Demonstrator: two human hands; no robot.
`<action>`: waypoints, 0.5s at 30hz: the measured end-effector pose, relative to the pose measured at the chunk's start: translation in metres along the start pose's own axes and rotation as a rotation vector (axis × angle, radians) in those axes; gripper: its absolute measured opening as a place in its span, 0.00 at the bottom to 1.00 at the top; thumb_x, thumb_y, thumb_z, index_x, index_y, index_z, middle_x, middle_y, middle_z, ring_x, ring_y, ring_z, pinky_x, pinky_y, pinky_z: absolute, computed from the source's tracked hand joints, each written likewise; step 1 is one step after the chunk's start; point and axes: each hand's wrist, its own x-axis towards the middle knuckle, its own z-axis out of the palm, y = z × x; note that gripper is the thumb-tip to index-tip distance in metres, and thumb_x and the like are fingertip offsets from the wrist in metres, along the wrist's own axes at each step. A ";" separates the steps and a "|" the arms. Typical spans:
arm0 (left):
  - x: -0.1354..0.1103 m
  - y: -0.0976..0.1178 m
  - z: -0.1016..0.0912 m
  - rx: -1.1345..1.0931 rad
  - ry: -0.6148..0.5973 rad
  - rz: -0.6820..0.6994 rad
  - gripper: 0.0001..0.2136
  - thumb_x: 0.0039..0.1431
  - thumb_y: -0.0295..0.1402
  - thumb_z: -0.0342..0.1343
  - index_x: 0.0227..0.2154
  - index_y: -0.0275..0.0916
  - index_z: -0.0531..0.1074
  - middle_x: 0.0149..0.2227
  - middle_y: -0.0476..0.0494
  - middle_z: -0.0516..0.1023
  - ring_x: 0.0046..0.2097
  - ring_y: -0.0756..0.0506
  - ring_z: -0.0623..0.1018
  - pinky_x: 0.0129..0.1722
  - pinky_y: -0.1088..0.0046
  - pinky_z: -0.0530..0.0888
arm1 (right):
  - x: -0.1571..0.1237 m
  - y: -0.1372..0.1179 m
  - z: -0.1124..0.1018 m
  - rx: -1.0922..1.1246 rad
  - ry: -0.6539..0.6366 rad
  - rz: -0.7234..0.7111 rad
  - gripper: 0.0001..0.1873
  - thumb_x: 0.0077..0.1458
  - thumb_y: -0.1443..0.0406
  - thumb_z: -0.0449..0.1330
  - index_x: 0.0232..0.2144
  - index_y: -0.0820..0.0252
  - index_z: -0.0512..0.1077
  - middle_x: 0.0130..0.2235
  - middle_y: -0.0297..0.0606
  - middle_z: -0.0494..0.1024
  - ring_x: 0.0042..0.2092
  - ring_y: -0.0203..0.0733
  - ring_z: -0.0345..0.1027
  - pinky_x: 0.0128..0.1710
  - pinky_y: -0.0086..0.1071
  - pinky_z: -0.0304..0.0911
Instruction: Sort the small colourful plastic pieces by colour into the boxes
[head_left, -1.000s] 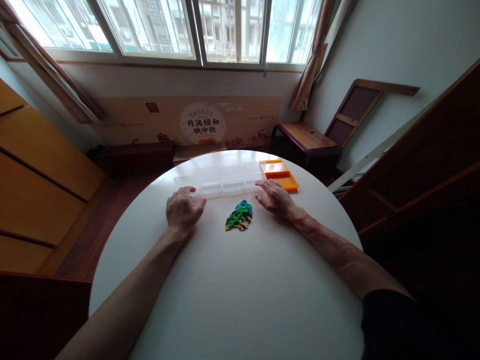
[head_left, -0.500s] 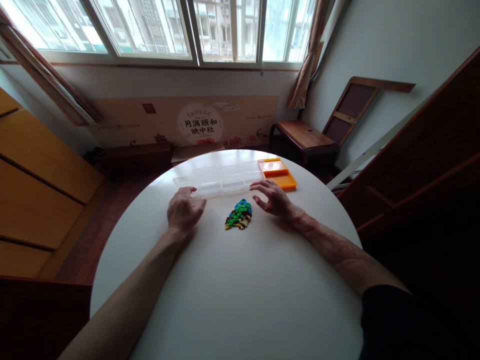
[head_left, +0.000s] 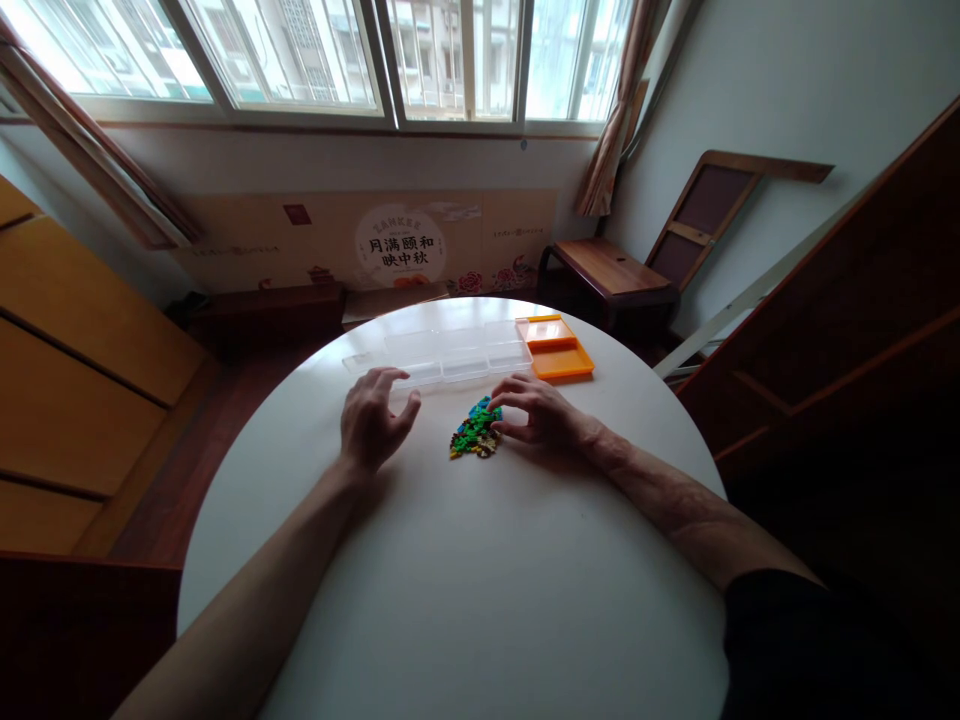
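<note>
A pile of small plastic bricks (head_left: 474,430) lies mid-frame on the white worktop (head_left: 465,560), its long axis slanting from lower left to upper right. The right hand (head_left: 536,408) is nearer, thumb and fingers apart at the pile's right edge; whether touching, I cannot tell. The left hand (head_left: 371,425), spread, is farther left, near the clear compartment tray (head_left: 463,373).

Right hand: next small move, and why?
Probably pinch at the right edge of the colourful pile: the right hand is at that edge, fingers and thumb apart. The left hand, also open, is farther from the pile, by the clear tray.
</note>
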 end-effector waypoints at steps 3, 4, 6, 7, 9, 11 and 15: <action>-0.004 0.012 -0.001 -0.174 -0.153 0.166 0.12 0.72 0.43 0.57 0.48 0.42 0.78 0.43 0.43 0.82 0.43 0.41 0.82 0.46 0.64 0.77 | 0.001 0.000 0.003 0.005 -0.001 0.006 0.09 0.71 0.56 0.66 0.46 0.52 0.81 0.51 0.42 0.83 0.52 0.50 0.76 0.55 0.47 0.76; -0.006 0.016 0.000 -0.222 -0.223 0.232 0.12 0.72 0.44 0.59 0.48 0.43 0.78 0.41 0.44 0.82 0.40 0.43 0.82 0.43 0.65 0.77 | 0.001 0.000 0.003 0.007 0.000 0.013 0.08 0.71 0.57 0.65 0.46 0.52 0.82 0.50 0.42 0.83 0.52 0.50 0.76 0.54 0.46 0.76; -0.010 0.022 0.002 -0.270 -0.351 0.356 0.14 0.69 0.47 0.62 0.47 0.44 0.79 0.41 0.44 0.83 0.40 0.43 0.82 0.42 0.67 0.77 | 0.001 0.000 0.004 0.007 -0.004 0.027 0.06 0.71 0.59 0.65 0.45 0.51 0.82 0.50 0.42 0.83 0.51 0.50 0.76 0.54 0.46 0.76; -0.011 0.025 0.003 -0.273 -0.393 0.405 0.14 0.68 0.49 0.64 0.46 0.44 0.79 0.41 0.44 0.83 0.40 0.43 0.82 0.42 0.66 0.77 | 0.001 0.001 0.004 0.006 -0.007 0.031 0.06 0.71 0.60 0.64 0.45 0.51 0.82 0.49 0.42 0.84 0.51 0.50 0.76 0.54 0.47 0.76; -0.013 0.027 0.005 -0.259 -0.425 0.463 0.15 0.66 0.50 0.66 0.44 0.45 0.80 0.43 0.43 0.84 0.42 0.41 0.83 0.42 0.66 0.77 | 0.001 0.001 0.004 0.009 -0.006 0.030 0.06 0.71 0.60 0.65 0.44 0.51 0.82 0.49 0.41 0.84 0.51 0.50 0.76 0.54 0.47 0.76; -0.013 0.027 0.007 -0.241 -0.414 0.480 0.12 0.66 0.48 0.66 0.42 0.45 0.81 0.44 0.43 0.85 0.43 0.41 0.83 0.42 0.66 0.77 | 0.001 0.002 0.005 0.026 0.003 0.034 0.05 0.70 0.60 0.65 0.44 0.51 0.82 0.49 0.41 0.84 0.51 0.50 0.76 0.55 0.46 0.76; -0.014 0.025 0.009 -0.224 -0.374 0.470 0.09 0.70 0.43 0.62 0.40 0.46 0.83 0.43 0.43 0.85 0.42 0.42 0.83 0.43 0.66 0.78 | 0.000 0.005 0.007 0.085 0.005 0.056 0.04 0.70 0.61 0.66 0.43 0.51 0.82 0.50 0.40 0.84 0.52 0.49 0.76 0.56 0.45 0.76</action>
